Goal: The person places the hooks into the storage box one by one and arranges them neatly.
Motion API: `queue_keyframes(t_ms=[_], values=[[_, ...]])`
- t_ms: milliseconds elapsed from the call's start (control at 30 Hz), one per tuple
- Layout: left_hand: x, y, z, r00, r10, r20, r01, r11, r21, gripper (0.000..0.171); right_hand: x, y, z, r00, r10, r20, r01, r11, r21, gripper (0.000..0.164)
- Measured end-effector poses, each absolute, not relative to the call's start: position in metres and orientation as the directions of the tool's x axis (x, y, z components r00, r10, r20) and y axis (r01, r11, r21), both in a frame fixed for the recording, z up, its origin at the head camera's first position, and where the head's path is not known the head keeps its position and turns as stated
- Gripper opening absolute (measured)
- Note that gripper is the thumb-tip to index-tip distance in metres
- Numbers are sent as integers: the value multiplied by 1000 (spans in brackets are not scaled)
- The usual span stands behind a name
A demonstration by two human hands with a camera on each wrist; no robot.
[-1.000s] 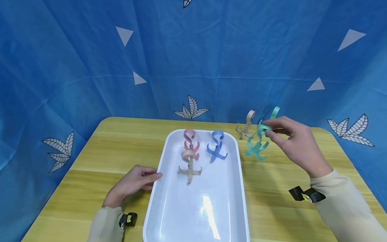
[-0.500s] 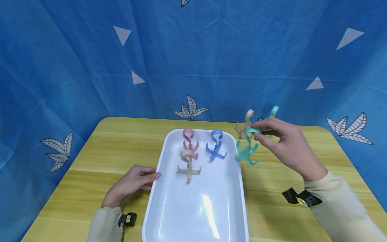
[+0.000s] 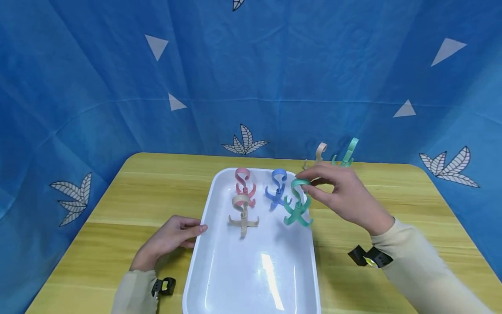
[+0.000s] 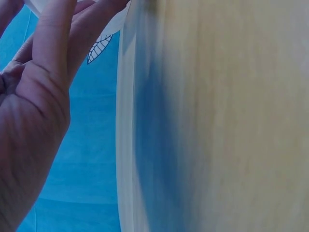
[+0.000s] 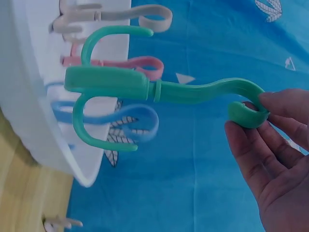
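My right hand pinches the green four-pronged hook by its curled top, above the white tray near its far right corner. My left hand grips the tray's left edge between thumb and fingers. To set the hook down well, I'd lower it straight, prongs clear of the blue hook, and release only once its base feels settled.
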State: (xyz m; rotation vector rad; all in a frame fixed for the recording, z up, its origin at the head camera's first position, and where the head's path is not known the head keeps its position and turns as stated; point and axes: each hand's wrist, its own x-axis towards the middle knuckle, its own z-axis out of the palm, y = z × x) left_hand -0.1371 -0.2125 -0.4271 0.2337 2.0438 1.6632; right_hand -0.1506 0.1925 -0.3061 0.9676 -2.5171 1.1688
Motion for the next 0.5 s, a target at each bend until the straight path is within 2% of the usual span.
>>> queue_keyframes(t_ms=[500], values=[[-135,-213,-425,-865,425,-268,-183,231,956,51,-151,169,-323,-769,-547,330,-603,449,-660,25]])
